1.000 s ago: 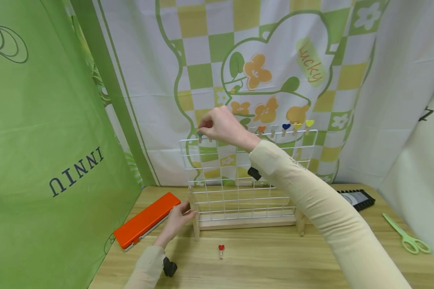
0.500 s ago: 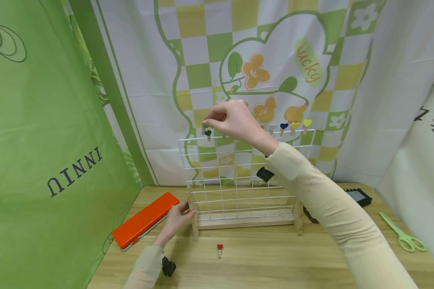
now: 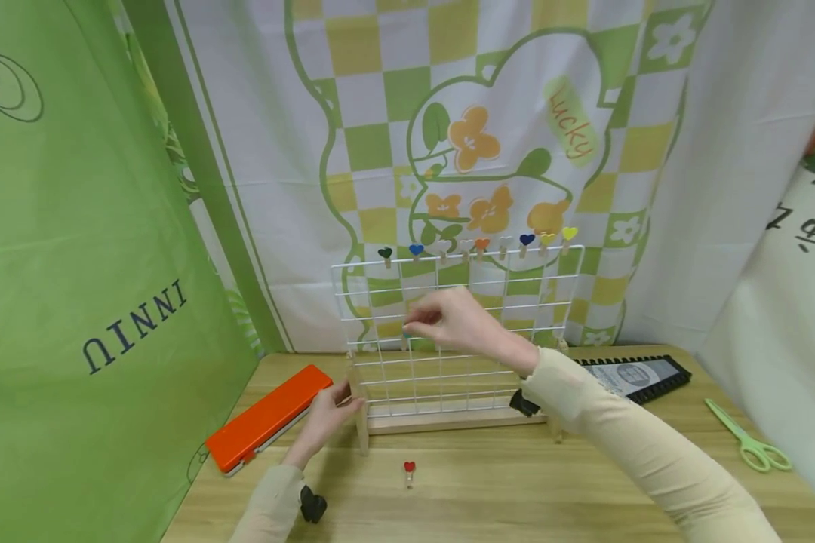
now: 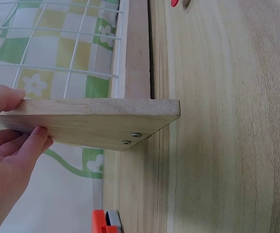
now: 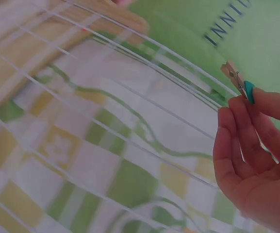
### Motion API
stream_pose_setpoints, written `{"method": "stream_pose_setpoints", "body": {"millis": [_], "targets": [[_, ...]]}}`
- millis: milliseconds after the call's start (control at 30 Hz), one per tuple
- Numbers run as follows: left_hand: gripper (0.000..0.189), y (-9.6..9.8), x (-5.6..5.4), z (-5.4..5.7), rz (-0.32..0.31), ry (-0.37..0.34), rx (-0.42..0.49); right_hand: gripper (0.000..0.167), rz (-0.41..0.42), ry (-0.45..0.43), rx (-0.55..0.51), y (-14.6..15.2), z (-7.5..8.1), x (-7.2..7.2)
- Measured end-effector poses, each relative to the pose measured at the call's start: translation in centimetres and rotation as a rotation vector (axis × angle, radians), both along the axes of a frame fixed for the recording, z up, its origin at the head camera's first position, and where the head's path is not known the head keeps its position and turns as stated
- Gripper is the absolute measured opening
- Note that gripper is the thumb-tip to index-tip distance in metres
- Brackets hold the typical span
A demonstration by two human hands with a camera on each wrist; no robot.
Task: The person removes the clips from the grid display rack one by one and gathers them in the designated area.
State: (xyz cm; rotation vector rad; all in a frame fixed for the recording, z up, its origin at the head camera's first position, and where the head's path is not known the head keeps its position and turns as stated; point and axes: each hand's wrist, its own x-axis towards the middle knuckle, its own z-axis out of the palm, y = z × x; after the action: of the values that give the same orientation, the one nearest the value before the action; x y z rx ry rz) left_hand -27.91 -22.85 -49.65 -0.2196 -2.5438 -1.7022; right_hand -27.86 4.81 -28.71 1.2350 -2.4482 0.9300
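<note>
My right hand (image 3: pixel 451 320) pinches a small wooden clothespin (image 5: pixel 236 77) with a teal heart on its end, in front of the upper half of the white wire grid rack (image 3: pixel 462 377). Between thumb and fingers, my left hand (image 4: pixel 8 141) grips the rack's wooden side leg (image 4: pixel 106 116). Several heart clothespins line the top wire, among them a dark green one (image 3: pixel 385 254), a blue one (image 3: pixel 416 251), an orange one (image 3: pixel 481 246) and a yellow one (image 3: pixel 570 234). A red heart clothespin (image 3: pixel 410 473) lies on the table before the rack.
An orange case (image 3: pixel 272 416) lies left of the rack, close to my left hand. On the right are a black-edged notebook-like item (image 3: pixel 641 375) and light green scissors (image 3: pixel 747 437). Patterned curtains (image 3: pixel 258 188) hang behind and beside the wooden table (image 3: pixel 502 483).
My right hand has taken the teal clothespin off the top wire's left end, then lowered it in front of the grid, slightly rightward. My left hand stays at the leg.
</note>
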Motion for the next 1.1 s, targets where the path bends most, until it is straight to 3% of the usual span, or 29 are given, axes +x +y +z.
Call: {"method": "stream_pose_setpoints", "body": {"millis": [133, 300, 500, 633, 833, 1100], "targets": [[0.052, 0.0, -0.1, -0.2, 0.011, -0.008, -0.009, 0.011, 0.045, -0.105, 0.053, 0.2, -4.4, 0.3], [0.052, -0.1, -0.1, -0.3, 0.014, -0.004, -0.010, 0.011, 0.086, -0.171, 0.072, 0.4, -9.7, 0.7], [0.051, 0.1, 0.0, -0.1, 0.017, -0.006, 0.013, 0.011, 0.072, -0.260, 0.094, 0.7, -14.7, 0.9], [0.051, -0.1, -0.1, -0.1, 0.006, -0.007, 0.018, 0.012, 0.067, -0.354, 0.096, 0.9, -17.3, 0.8], [0.049, -0.1, -0.2, -0.1, 0.004, 0.000, 0.022, 0.011, 0.037, -0.418, 0.124, 0.9, -20.6, 0.7], [0.048, 0.1, -0.2, -0.1, 0.016, 0.000, 0.023, 0.009, 0.007, -0.428, 0.148, 0.2, -22.7, 0.8]]}}
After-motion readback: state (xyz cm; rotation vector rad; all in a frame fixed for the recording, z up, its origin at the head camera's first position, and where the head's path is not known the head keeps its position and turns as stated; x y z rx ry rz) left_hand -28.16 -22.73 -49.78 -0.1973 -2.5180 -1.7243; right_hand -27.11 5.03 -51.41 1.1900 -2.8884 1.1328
